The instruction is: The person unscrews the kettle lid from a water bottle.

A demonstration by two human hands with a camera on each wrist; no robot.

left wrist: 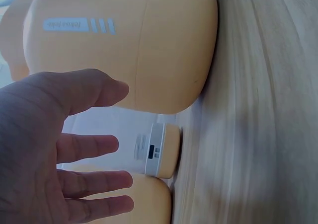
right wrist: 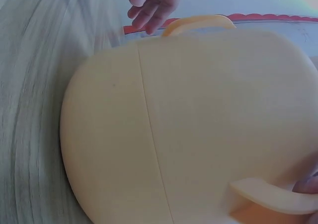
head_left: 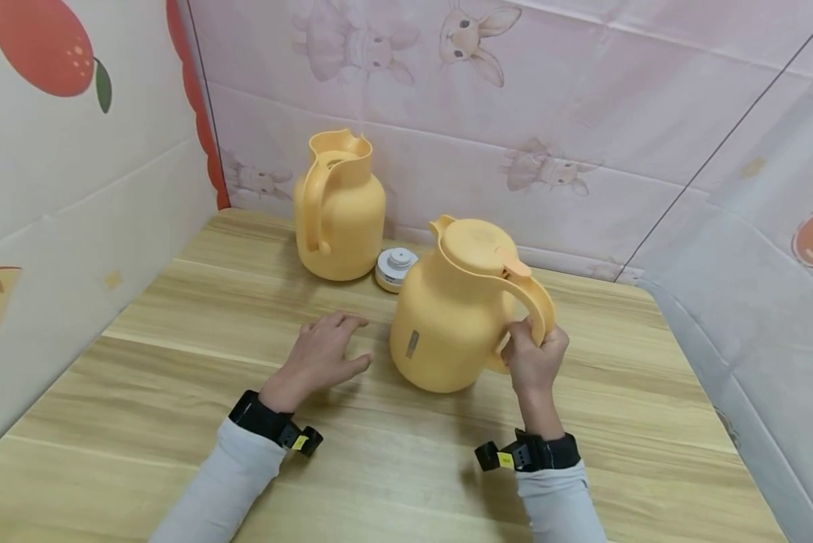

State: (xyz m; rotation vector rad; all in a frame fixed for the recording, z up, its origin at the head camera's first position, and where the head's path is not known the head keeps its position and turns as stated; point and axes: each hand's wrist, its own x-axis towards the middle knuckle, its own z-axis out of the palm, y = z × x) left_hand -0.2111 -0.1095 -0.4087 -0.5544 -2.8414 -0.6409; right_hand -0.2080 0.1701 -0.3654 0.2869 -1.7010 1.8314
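Observation:
A yellow thermos jug [head_left: 447,324] with its lid [head_left: 477,245] on stands toward the middle of the table. My right hand [head_left: 537,358] grips its handle [head_left: 538,302], fingers curled round the lower part. Whether its base rests fully on the table I cannot tell. To the left of this jug is my left hand [head_left: 325,351], fingers spread and holding nothing; the left wrist view shows the thumb [left wrist: 107,91] near the jug's side. Behind stands a second yellow thermos jug [head_left: 345,219], its neck open at the top. A round grey-and-yellow stopper lid [head_left: 397,268] lies between the two jugs.
The wood-grain table [head_left: 142,422] meets a pink rabbit-print wall covering [head_left: 434,113] at the back. Fruit-print coverings [head_left: 94,196] hang at the left and right sides. Each wrist wears a black strap [head_left: 264,415] with a small camera.

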